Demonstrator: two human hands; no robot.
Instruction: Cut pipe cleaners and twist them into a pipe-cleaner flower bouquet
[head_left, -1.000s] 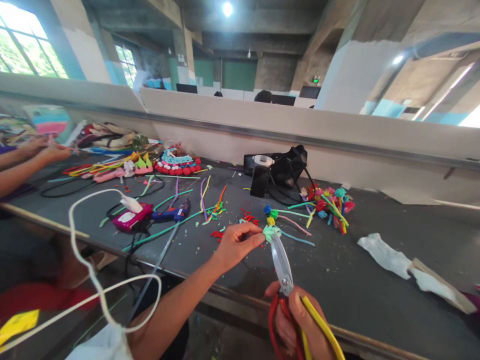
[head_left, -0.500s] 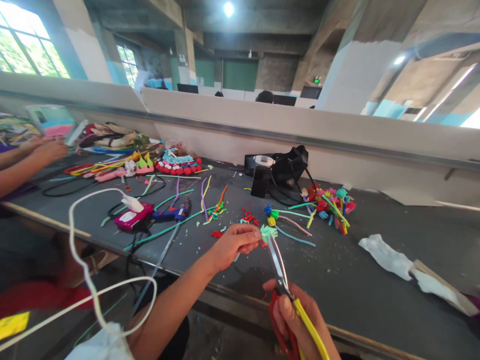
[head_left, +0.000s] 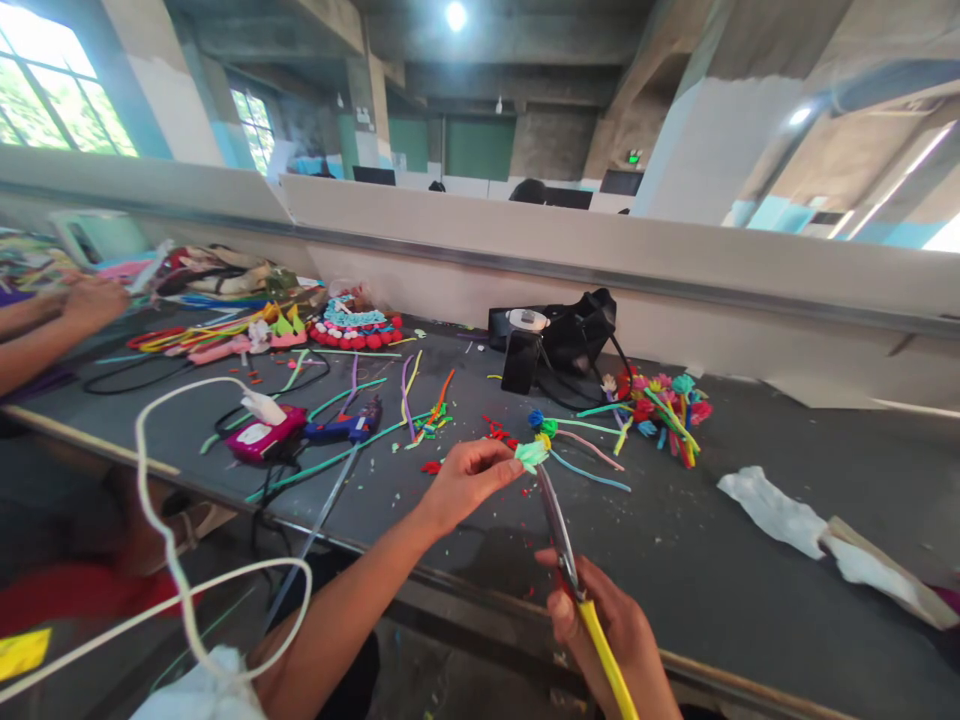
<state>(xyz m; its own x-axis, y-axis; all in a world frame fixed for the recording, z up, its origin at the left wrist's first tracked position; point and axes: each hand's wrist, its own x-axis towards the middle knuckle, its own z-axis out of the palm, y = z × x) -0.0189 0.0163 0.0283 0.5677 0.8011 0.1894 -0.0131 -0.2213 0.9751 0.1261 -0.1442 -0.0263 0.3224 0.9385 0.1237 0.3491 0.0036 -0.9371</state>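
Observation:
Between the fingertips of my left hand (head_left: 472, 484) is a small mint-green pipe-cleaner flower (head_left: 531, 456), held just over the dark table. My right hand (head_left: 600, 610) is wrapped round a pair of scissors (head_left: 559, 525) with a yellow handle; the other handle is mostly hidden by the fingers. The blade tips point up and away, right beside the flower's lower edge. Just beyond the flower lie blue, green and yellow pipe-cleaner flowers (head_left: 550, 428) with long stems. Red clippings (head_left: 498, 431) are scattered near my left hand.
A blue glue gun (head_left: 349, 424) and a magenta device (head_left: 264, 436) with a white cable (head_left: 150, 500) lie to the left. A phone (head_left: 521, 362) leans before a black bag (head_left: 589, 335). Colourful flowers (head_left: 671, 415) are heaped at right. Another person's hands (head_left: 94, 303) work at far left.
The scissor blades have swung from facing me to nearly edge-on, and the red handle has gone from sight. The mint flower has turned and shifted slightly left and up with my left hand.

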